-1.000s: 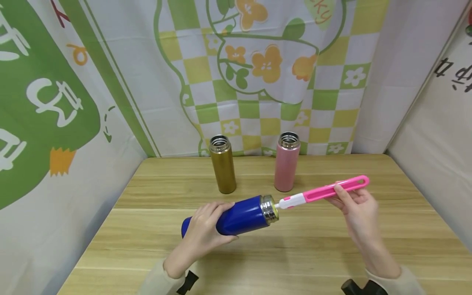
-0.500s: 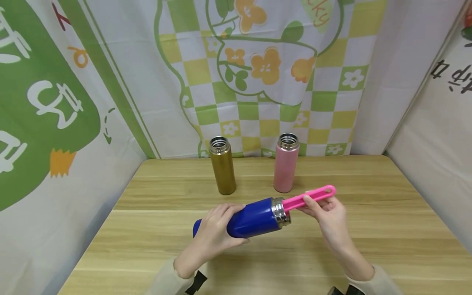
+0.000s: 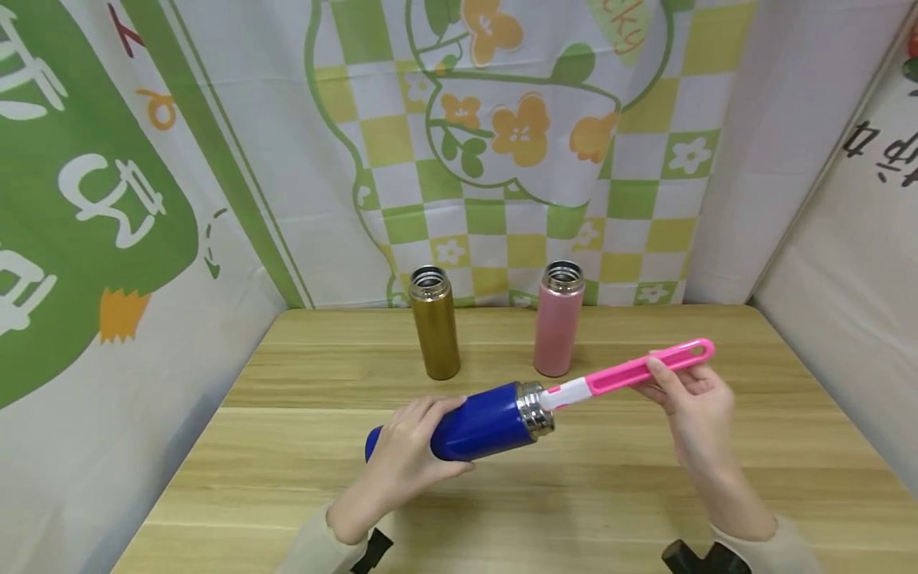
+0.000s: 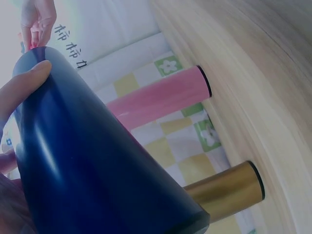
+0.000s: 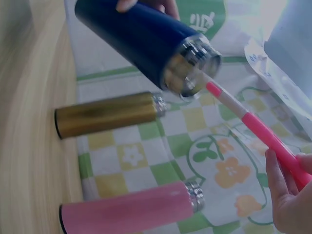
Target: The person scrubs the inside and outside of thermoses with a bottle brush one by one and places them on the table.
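Note:
A blue thermos bottle point(image 3: 484, 422) lies tilted in the air above the table, its steel mouth pointing right and slightly up. My left hand point(image 3: 409, 450) grips it round the body from above, fingers over the far side and thumb on the near side. In my right hand point(image 3: 699, 410) the pink handle of a bottle brush point(image 3: 631, 371) is pinched between thumb and fingers. Its white neck point(image 5: 229, 101) enters the bottle's mouth point(image 5: 195, 68); the brush head is hidden inside. The left wrist view shows the blue bottle point(image 4: 87, 146) filling the foreground.
Upright on the wooden table point(image 3: 301, 446), a gold bottle point(image 3: 436, 331) and a pink bottle point(image 3: 557, 327) stand uncapped at the back, a gap between them. Behind them hangs a patterned cloth point(image 3: 516, 215). Side cloths point(image 3: 839, 263) flank the table.
Half a second ago the brush was pushed in with only pink handle showing; now my right hand has drawn it back out rightward, exposing the white neck. The bottle shifted slightly left.

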### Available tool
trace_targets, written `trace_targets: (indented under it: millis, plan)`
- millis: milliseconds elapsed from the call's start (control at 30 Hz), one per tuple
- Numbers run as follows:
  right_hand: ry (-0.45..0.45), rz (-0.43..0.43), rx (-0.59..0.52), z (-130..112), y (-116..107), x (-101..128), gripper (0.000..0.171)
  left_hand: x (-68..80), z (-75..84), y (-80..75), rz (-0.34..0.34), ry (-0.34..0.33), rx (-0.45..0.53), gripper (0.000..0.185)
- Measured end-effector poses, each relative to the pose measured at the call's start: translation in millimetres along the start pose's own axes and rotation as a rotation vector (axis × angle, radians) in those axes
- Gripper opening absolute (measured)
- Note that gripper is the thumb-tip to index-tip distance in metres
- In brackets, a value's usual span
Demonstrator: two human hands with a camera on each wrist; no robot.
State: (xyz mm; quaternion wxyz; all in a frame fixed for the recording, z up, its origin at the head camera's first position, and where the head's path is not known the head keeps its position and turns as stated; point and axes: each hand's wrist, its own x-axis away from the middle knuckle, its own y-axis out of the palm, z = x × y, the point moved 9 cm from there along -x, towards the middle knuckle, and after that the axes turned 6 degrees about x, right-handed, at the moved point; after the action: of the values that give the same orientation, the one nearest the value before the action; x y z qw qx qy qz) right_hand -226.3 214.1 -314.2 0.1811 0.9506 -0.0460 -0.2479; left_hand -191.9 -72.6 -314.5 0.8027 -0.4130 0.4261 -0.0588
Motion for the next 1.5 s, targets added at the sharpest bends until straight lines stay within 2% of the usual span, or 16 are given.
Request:
trace_targets:
  millis: [67,100,167,500,700,867,1033,1267,1500]
  plan:
    - [0.002,-0.002,-0.018,-13,3,-1,0.012,0.1,-0.1,-1.7,0.005,0.007,-0.004,0.073]
    - [0.021,0.024,0.01,-19,4,-1,0.009,-0.1,0.2,-2.1,0.008,0.013,-0.005,0.073]
    - [0.034,0.025,0.009,-23,3,-2,0.009,-0.5,1.3,-2.3,0.009,0.027,-0.004,0.073]
    - [0.102,0.098,0.002,-28,-15,-4,0.008,4.8,1.3,-2.5,-0.008,0.039,0.011,0.074]
    - [0.111,0.095,-0.047,-33,-21,-4,0.009,7.0,-0.5,-4.5,-0.002,0.056,0.013,0.075]
    - [0.123,0.078,-0.056,-32,-21,-5,0.01,7.3,1.4,-5.5,0.025,0.086,0.004,0.076]
    - [0.117,0.085,-0.059,-29,-18,-5,0.01,6.2,3.1,-6.3,0.042,0.087,-0.017,0.076]
    - [0.132,0.086,-0.016,-19,-13,-3,0.008,6.6,1.6,-6.2,0.046,0.062,-0.028,0.075]
    - [0.149,0.099,0.079,-11,-9,1,0.007,5.3,2.4,-5.0,0.062,0.074,-0.059,0.075]
